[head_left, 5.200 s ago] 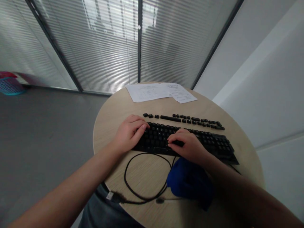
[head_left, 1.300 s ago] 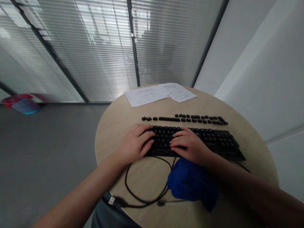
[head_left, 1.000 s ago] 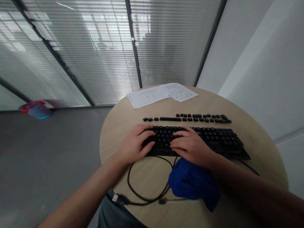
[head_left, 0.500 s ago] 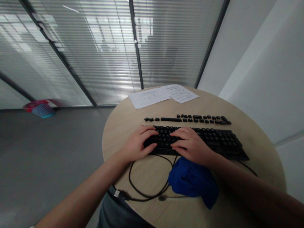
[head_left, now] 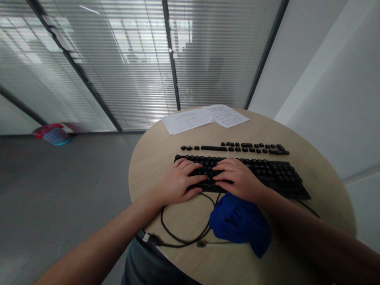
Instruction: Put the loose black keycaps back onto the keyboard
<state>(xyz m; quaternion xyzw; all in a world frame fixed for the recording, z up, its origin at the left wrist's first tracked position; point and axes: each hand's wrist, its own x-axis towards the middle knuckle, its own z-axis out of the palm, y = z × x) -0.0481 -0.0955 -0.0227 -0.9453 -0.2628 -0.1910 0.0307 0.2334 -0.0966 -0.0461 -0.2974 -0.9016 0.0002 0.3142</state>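
Observation:
A black keyboard (head_left: 267, 174) lies on the round wooden table (head_left: 148, 162). Over its left end rests my left hand (head_left: 178, 183), fingers spread and stretched across the keys, thumb at the near edge. My right hand (head_left: 237, 179) lies on the middle of the keyboard, its fingers apart and pointing left. Neither hand grips anything. Beyond the keyboard, loose black keycaps (head_left: 251, 150) stand in two rows, with a long spacebar (head_left: 213, 148) among them. Close below my right wrist is a crumpled blue cloth (head_left: 237, 221).
A black cable (head_left: 178, 239) loops near the table's front edge, its USB plug (head_left: 146, 237) at the rim. Behind it on the table lies a thin brush-like tool (head_left: 202, 244). Printed papers (head_left: 190, 120) lie at the far edge. A basket (head_left: 56, 135) stands on the floor, left.
My left hand has shifted slightly right and nearer to me, uncovering the keyboard's top left corner. My right hand stays in nearly the same place.

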